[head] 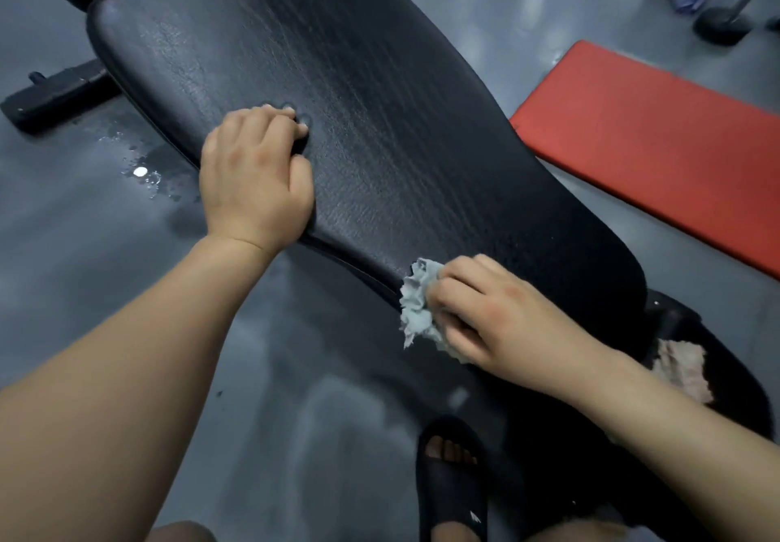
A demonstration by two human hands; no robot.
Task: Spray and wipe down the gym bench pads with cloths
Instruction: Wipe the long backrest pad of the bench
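The only marking is a small white mark on the black slipper (451, 482) below the pad's near end, too small to read. The black pad (380, 119) runs diagonally through the view, and its top end is cut off.

- **Left hand** (253, 178): on the pad's left edge, palm down, fingers bent. The fingertips (300, 128) dent the surface and hold nothing.
- **Right hand** (498, 318): at the pad's near edge, fingers curled round a bunched grey cloth (415, 309) that touches the pad.
- **Pink cloth** (683, 368): lies just past the pad's near end, partly hidden by the right forearm.
- **Red mat** (654, 140): on the floor (105, 267) right of the pad.
- **Wet patch** (143, 166): on the floor left of the pad.
- **Blurred shapes:** beyond the mat, not identifiable.
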